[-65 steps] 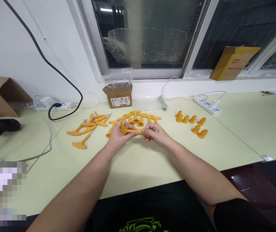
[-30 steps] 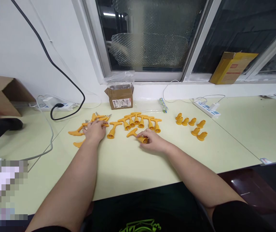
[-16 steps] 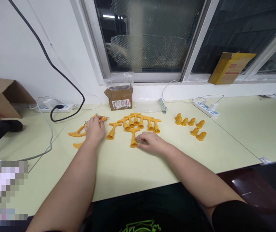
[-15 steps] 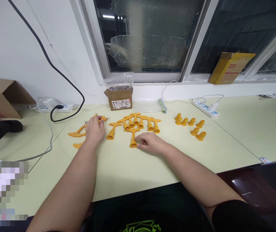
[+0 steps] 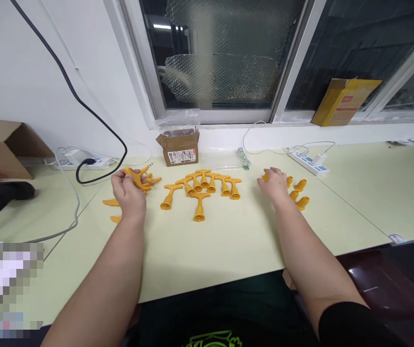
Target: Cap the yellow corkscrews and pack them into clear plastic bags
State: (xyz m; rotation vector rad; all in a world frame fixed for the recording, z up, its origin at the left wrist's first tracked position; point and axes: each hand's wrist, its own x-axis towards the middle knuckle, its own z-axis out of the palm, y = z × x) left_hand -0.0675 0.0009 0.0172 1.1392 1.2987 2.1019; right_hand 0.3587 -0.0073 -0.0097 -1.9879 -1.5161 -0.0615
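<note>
My left hand (image 5: 129,193) is closed around the yellow T-shaped handle of a corkscrew (image 5: 134,177), lifted at the left, its metal spiral (image 5: 149,167) pointing away to the right. More yellow handles lie beneath and beside that hand, partly covered. On the right, my right hand (image 5: 277,184) reaches over a group of yellow bell-shaped caps, fingers apart around a cap (image 5: 265,177) at the group's left end. Whether the fingertips touch it cannot be made out. Between my hands, several corkscrews fitted with caps lie in a cluster, with one corkscrew (image 5: 200,207) nearer me.
A small cardboard box (image 5: 181,148) stands by the wall, with a clear plastic bag (image 5: 221,159) beside it. Power strips lie at the right (image 5: 308,162) and left (image 5: 100,161). A black cable (image 5: 102,124) hangs down at the left. A yellow carton (image 5: 346,102) leans on the window sill.
My right hand has left the nearest capped corkscrew and moved right to the loose caps. My left hand has raised a corkscrew from the pile, turning upward.
</note>
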